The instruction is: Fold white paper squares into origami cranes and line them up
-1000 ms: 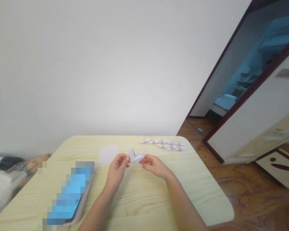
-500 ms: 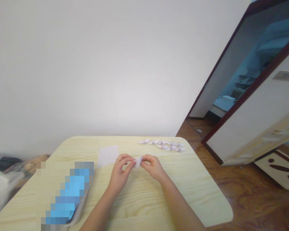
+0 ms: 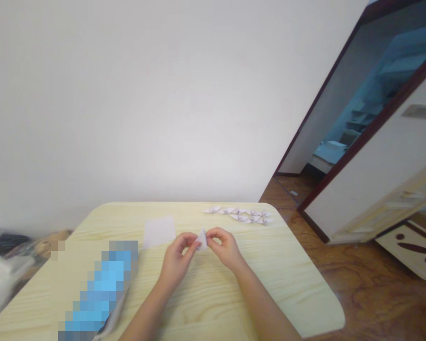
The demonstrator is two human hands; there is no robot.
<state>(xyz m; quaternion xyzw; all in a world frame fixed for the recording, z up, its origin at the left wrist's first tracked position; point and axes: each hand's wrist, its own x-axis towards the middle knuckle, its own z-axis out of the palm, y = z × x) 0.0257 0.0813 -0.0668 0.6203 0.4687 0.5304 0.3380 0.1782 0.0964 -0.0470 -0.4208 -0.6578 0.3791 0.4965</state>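
Observation:
Both of my hands meet over the middle of a pale wooden table. Between them is a small folded piece of white paper. My left hand pinches its left side with fingertips closed. My right hand pinches its right side, fingers curled. The paper is held just above the tabletop, pressed narrow and upright.
A flat white paper square lies left of the hands. Several small folded paper figures sit in a row near the table's far right edge. A blurred blue object lies at the near left. An open doorway is to the right.
The folded paper, spread wide with a pointed flap a second ago, is now pressed into a narrow shape. Both hands have drawn closer together and lower toward the table.

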